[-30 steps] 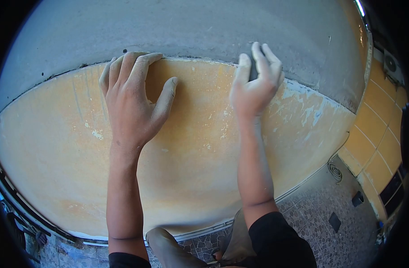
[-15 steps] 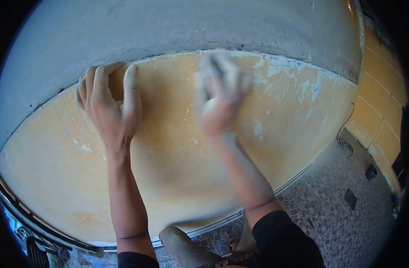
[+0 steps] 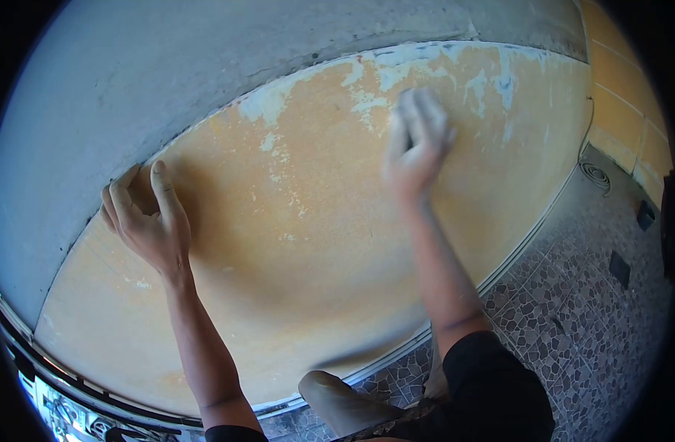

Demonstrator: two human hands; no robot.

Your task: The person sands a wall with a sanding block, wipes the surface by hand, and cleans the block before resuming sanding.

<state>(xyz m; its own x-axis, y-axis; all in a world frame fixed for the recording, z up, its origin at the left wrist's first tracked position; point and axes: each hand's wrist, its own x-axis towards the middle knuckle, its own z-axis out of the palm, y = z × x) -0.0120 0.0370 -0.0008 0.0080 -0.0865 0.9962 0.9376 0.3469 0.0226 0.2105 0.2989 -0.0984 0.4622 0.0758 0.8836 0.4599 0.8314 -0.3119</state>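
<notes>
Braced flat with fingers spread, the left hand (image 3: 147,225) presses the orange wall (image 3: 293,243) at its grey plaster edge (image 3: 94,110), while the right hand (image 3: 415,147) curls against the flaking paint (image 3: 374,81) above its fingertips. Uneven pressure may gouge the surface or scrape the knuckles. Motion blur hides whatever the right fingers hold, so that grip cannot be determined.

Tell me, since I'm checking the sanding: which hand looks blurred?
The right hand, smeared against the orange wall; the left hand looks sharp, fingers at the grey edge.
</notes>
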